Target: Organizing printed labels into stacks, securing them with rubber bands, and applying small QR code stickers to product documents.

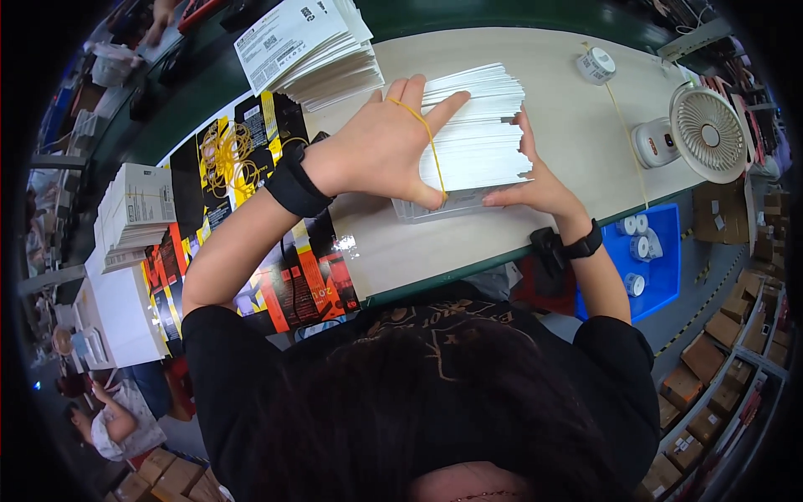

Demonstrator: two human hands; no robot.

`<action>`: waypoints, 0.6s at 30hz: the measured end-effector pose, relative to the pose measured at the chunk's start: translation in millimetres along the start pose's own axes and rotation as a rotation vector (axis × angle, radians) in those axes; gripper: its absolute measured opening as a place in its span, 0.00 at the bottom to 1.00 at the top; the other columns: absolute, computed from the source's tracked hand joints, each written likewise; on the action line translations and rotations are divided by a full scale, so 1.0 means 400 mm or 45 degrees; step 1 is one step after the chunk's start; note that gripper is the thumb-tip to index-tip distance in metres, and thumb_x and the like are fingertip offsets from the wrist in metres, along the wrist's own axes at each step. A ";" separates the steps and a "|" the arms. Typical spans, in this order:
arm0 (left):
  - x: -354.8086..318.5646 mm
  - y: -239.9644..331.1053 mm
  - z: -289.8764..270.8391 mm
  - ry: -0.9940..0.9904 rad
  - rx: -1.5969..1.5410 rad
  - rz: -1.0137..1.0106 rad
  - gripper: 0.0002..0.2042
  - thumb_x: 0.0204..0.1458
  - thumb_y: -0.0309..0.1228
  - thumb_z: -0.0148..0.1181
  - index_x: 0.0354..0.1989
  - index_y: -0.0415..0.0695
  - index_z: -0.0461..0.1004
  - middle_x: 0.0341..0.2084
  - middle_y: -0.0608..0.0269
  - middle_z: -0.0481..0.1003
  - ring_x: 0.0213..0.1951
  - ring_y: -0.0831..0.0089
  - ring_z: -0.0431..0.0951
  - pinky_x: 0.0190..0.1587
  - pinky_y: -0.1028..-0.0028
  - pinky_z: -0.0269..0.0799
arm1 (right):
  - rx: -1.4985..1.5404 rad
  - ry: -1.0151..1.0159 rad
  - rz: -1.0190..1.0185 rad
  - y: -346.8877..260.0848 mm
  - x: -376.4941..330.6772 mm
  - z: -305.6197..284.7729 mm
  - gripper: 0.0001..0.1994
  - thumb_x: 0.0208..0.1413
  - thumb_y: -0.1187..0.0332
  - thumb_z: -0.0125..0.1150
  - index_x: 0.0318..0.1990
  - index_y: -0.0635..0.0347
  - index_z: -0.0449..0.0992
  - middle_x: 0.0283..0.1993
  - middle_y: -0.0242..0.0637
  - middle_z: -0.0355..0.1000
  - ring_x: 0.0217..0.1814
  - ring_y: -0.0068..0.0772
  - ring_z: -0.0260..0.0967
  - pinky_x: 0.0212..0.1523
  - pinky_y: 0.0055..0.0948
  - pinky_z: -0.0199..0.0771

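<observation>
The pale worktable (pixel 569 125) is running across the upper half of the view, and a dark printed sheet (pixel 276 251) with yellow and red patches is lying over its edge at eight o'clock. A second pile of printed leaflets (pixel 309 46) is sitting at eleven o'clock. At two o'clock a small white desk fan (pixel 707 134) is standing near the table's end, with a roll of tape (pixel 595 64) just beyond it. Dead centre, the stack of white cards (pixel 481 138) is lying flat on the table – the left hand (pixel 381 146) is spreading over its near side, stretching a yellow rubber band (pixel 427 138) between forefinger and thumb. The right hand (pixel 539 180) is pressing open against the stack's four o'clock corner – fingers steadying the edge, not closed around it. Loose rubber bands (pixel 224 151) are lying at nine o'clock
</observation>
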State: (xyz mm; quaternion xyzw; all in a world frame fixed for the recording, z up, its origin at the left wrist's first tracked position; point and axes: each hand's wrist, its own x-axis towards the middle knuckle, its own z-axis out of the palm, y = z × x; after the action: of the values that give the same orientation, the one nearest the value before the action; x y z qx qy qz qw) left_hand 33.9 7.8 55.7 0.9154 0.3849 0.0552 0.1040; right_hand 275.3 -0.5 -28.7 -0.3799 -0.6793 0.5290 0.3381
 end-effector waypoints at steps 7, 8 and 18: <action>-0.004 -0.007 0.005 0.034 -0.101 -0.055 0.50 0.23 0.46 0.64 0.61 0.44 0.48 0.50 0.25 0.52 0.52 0.36 0.55 0.54 0.59 0.57 | -0.004 -0.067 -0.018 0.002 0.032 -0.018 0.65 0.24 0.65 0.75 0.64 0.58 0.25 0.68 0.45 0.31 0.70 0.40 0.27 0.65 0.36 0.30; -0.004 -0.006 0.005 0.036 -0.068 -0.041 0.50 0.23 0.47 0.63 0.61 0.44 0.48 0.50 0.24 0.51 0.52 0.36 0.55 0.54 0.59 0.58 | -0.013 -0.096 -0.027 0.000 0.032 -0.014 0.64 0.26 0.64 0.75 0.64 0.57 0.24 0.68 0.47 0.29 0.70 0.42 0.26 0.66 0.37 0.30; -0.014 -0.001 -0.005 -0.012 -0.049 -0.066 0.51 0.24 0.48 0.64 0.62 0.45 0.46 0.51 0.24 0.50 0.54 0.34 0.53 0.54 0.59 0.57 | 0.248 -0.381 -0.080 0.000 0.047 -0.057 0.57 0.38 0.51 0.67 0.65 0.54 0.25 0.69 0.43 0.25 0.71 0.44 0.23 0.66 0.39 0.28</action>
State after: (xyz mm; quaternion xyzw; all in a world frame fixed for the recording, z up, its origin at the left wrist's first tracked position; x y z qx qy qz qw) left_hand 29.4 4.5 57.4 0.9032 0.4070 0.0553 0.1247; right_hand 285.8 26.4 -22.9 -0.2411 -0.6790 0.6322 0.2848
